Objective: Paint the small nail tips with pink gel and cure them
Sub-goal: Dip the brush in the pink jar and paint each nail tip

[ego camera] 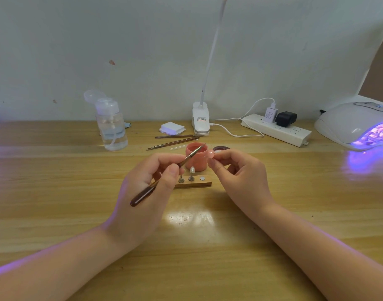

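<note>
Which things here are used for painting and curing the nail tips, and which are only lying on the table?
In use: brush in left hand; nail tip in right hand; pink gel jar; wooden tip stand; curing lamp.

Lying about: pump bottle; two spare brushes; white pads; clip lamp; power strip.

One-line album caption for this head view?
Left hand dips a brush in pink gel; right hand pinches a nail tip; lamp glows.

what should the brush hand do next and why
Probably carry the brush from the pink gel jar to the nail tip pinched in the right hand: the left hand has its bristles at the open jar's rim, the tip waiting beside it.
</note>
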`<state>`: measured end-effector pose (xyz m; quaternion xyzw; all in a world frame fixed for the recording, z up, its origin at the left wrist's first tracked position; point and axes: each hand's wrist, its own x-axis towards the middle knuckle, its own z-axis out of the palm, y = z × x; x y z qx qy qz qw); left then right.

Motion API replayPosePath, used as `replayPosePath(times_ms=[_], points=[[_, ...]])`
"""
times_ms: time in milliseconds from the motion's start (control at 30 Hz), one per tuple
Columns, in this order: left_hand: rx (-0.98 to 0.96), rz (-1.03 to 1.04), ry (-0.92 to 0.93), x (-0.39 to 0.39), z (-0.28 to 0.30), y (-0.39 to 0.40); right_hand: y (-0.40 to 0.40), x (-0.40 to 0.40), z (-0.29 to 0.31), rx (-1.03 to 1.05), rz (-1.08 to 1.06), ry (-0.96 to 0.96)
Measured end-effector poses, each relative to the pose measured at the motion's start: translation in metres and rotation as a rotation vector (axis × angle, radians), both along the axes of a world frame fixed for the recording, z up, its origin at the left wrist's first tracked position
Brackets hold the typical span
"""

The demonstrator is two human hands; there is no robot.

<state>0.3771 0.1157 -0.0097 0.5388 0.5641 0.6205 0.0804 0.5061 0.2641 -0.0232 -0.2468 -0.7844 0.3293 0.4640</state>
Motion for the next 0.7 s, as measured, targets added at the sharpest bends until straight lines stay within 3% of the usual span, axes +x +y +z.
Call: replayPosePath(times_ms=[200,700], points=[[-0.03,0.002,0.094,0.0019,0.0015,-0.0021,0.0005,-0.0004,-0.0007,-0.001,-0.011,-0.001],[-0.002,-0.032,0.024,0.0008,-0.0016,-0.0032,-0.0008,0.0001,0.0008,0.012,-0.006,-0.009]])
